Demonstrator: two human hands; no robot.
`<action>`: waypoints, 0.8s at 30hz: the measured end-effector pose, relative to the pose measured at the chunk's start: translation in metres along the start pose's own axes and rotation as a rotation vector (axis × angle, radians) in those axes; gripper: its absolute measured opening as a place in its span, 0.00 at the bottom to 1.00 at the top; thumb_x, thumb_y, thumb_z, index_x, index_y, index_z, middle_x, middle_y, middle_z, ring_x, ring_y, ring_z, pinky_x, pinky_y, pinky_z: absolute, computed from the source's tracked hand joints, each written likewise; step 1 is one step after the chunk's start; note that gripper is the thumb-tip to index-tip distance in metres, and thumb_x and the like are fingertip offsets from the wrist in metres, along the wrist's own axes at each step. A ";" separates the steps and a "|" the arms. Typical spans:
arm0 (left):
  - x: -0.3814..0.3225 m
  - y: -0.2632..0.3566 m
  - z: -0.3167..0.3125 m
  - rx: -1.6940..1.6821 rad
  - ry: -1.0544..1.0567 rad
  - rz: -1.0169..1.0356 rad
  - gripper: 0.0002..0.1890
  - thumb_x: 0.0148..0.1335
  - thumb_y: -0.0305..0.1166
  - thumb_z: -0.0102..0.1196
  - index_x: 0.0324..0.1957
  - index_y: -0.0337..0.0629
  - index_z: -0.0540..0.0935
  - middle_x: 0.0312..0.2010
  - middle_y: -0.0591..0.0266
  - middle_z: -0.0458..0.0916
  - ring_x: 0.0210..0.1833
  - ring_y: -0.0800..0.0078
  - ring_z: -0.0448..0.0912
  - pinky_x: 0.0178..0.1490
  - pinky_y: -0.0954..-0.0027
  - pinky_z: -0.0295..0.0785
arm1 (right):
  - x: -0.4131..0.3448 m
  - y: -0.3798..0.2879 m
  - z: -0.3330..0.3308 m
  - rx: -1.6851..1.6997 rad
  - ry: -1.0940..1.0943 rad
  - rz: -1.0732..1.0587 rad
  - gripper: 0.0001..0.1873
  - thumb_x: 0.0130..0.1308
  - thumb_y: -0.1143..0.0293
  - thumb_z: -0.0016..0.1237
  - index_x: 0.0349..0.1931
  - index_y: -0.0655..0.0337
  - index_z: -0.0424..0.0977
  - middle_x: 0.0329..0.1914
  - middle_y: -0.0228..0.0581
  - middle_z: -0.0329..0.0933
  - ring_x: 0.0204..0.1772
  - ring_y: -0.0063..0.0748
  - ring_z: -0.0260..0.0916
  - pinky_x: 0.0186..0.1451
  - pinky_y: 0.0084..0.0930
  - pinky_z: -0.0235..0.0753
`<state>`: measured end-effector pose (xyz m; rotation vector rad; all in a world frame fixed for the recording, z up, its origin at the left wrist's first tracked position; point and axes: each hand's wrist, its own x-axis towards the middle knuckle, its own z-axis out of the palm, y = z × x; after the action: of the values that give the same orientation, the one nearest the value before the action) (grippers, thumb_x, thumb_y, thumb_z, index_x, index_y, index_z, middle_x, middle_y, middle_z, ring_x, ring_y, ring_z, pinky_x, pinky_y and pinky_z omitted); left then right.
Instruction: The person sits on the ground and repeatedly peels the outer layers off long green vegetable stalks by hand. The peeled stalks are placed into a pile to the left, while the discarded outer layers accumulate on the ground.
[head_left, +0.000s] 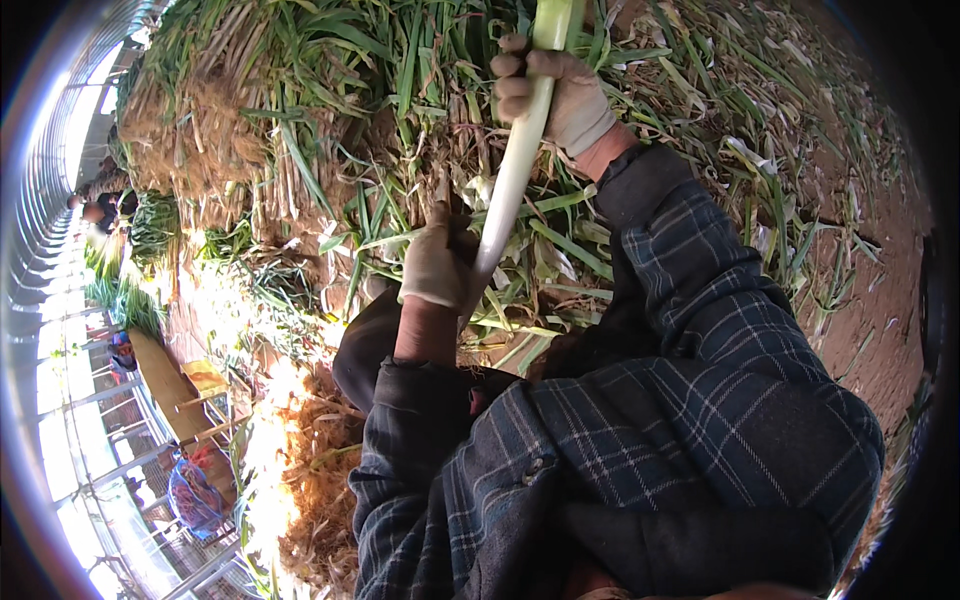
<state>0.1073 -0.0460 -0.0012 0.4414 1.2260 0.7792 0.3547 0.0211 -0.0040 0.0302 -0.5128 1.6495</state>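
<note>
A long green onion or leek stalk (512, 176), white below and green at the top, slants across in front of me. My right hand (570, 101), in a dirty pale work glove, is wrapped around its upper part. Lower down, my left hand (435, 262), also gloved, closes at the stalk's root end; its fingertips are partly in shadow. Beneath both hands lie loose green leaves (570, 247) and dry peeled skins. Roots dangle below my left wrist.
Heaped unpeeled onions (225, 135) with brown roots lie ahead to the left. Leaf litter (750, 135) covers the soil at right. A sunlit root pile (315, 480) sits beside my left arm. Farther left are a wooden board (161, 382), a blue mesh bag (195, 495) and people (112, 210).
</note>
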 end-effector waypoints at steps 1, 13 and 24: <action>-0.001 0.002 -0.018 -0.057 -0.093 0.030 0.19 0.73 0.49 0.46 0.31 0.47 0.77 0.14 0.75 0.65 0.13 0.81 0.60 0.16 0.77 0.53 | 0.001 -0.007 -0.003 0.027 -0.063 0.020 0.16 0.62 0.70 0.54 0.49 0.62 0.73 0.37 0.31 0.67 0.33 0.24 0.65 0.43 0.34 0.73; -0.058 0.081 -0.072 1.973 0.698 1.033 0.51 0.50 0.62 0.65 0.66 0.34 0.63 0.64 0.45 0.69 0.57 0.54 0.77 0.53 0.61 0.77 | -0.001 -0.034 -0.021 0.071 0.318 -0.269 0.09 0.65 0.64 0.50 0.39 0.60 0.73 0.30 0.32 0.68 0.27 0.23 0.60 0.30 0.23 0.66; -0.048 0.009 -0.064 1.195 -0.297 0.313 0.17 0.56 0.32 0.67 0.46 0.35 0.80 0.27 0.62 0.82 0.29 0.72 0.81 0.34 0.66 0.76 | -0.027 0.066 0.062 -0.167 0.422 -0.128 0.15 0.67 0.55 0.55 0.41 0.56 0.71 0.30 0.33 0.72 0.28 0.23 0.68 0.33 0.25 0.77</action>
<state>0.0379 -0.0823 0.0177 1.6856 1.2462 0.1272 0.2796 -0.0290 0.0232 -0.3932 -0.3148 1.4309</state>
